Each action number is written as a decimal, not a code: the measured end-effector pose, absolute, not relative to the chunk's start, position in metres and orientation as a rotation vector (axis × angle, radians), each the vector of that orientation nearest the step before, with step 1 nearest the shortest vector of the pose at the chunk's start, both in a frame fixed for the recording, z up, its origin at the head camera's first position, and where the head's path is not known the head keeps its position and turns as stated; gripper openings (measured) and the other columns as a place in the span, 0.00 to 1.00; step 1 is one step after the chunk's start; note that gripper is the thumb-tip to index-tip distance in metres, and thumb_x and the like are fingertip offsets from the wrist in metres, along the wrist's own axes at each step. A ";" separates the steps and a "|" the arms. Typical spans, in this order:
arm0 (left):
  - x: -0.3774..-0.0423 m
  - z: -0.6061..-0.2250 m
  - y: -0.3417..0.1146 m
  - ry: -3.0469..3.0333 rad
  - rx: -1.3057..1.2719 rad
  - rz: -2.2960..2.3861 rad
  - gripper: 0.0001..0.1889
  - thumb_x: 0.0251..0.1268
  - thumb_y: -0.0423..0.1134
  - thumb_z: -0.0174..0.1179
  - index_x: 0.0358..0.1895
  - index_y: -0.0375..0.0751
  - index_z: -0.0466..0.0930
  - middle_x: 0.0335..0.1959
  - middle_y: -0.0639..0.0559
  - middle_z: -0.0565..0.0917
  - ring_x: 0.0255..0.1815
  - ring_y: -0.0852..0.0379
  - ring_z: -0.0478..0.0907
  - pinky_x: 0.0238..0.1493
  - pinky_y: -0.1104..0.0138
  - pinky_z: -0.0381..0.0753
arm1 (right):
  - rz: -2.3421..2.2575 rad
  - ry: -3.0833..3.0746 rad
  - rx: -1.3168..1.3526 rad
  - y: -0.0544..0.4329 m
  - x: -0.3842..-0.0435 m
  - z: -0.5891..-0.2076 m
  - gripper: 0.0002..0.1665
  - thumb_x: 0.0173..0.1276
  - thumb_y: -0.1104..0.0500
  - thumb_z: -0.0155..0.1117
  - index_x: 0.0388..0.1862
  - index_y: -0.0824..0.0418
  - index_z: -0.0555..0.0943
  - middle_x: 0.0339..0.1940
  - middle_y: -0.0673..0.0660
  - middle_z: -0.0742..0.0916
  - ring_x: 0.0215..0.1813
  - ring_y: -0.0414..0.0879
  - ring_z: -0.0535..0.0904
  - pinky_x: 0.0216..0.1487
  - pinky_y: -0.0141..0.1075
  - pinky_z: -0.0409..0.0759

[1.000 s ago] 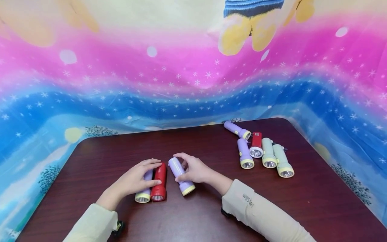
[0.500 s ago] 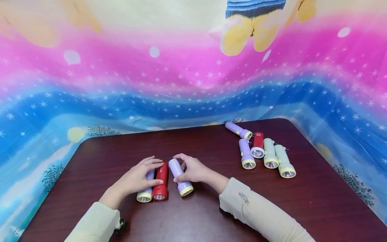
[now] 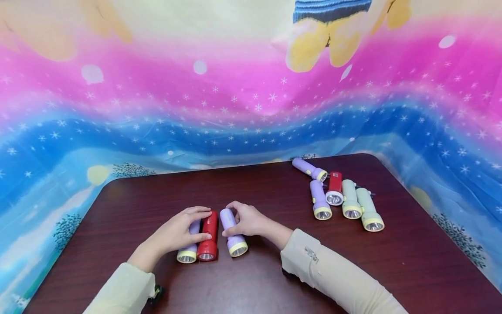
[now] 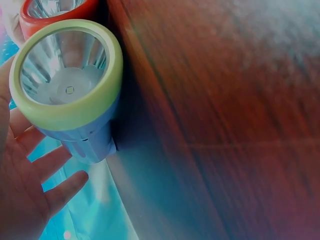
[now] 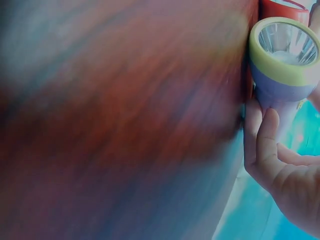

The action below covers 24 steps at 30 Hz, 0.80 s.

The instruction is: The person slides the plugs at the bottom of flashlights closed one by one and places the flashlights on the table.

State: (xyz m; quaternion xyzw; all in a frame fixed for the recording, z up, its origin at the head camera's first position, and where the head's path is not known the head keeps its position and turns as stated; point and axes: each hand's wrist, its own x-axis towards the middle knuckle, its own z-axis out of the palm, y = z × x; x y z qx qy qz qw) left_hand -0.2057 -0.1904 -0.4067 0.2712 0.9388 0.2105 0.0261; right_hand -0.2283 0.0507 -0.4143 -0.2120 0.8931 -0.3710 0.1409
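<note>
While the left hand is resting loosely spread over the leftmost purple flashlight and red flashlight, I'm watching the right hand pinching a second purple flashlight, now straighter just right, seemingly nearer alignment.

On the bench, the middle flashlight lies just right of the left flashlight; the right flashlight lies slightly apart. Five more flashlights cluster farther back, rightward.
</note>
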 end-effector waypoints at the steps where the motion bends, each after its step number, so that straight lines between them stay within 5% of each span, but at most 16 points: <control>1: -0.206 -0.406 -0.190 2.901 0.843 0.645 0.35 0.56 0.54 0.71 0.66 0.43 0.77 0.67 0.47 0.76 0.68 0.44 0.72 0.64 0.47 0.77 | -1.067 2.580 -0.607 0.050 -0.228 -0.414 0.45 0.53 0.50 0.80 0.67 0.61 0.70 0.29 0.52 0.80 0.31 0.41 0.75 0.33 0.31 0.74; 11: -0.206 -0.405 -0.190 2.890 0.840 0.635 0.35 0.57 0.55 0.70 0.66 0.42 0.76 0.67 0.47 0.76 0.66 0.44 0.74 0.63 0.47 0.78 | -1.060 2.558 -0.551 0.047 -0.226 -0.411 0.46 0.54 0.50 0.79 0.68 0.61 0.69 0.29 0.52 0.79 0.31 0.41 0.74 0.33 0.31 0.73; 24: -0.207 -0.405 -0.191 2.896 0.876 0.628 0.33 0.57 0.54 0.70 0.64 0.41 0.78 0.67 0.49 0.77 0.67 0.46 0.74 0.63 0.49 0.78 | -1.244 2.302 -0.512 0.053 -0.229 -0.409 0.46 0.54 0.61 0.79 0.70 0.62 0.68 0.32 0.57 0.79 0.28 0.45 0.78 0.33 0.38 0.85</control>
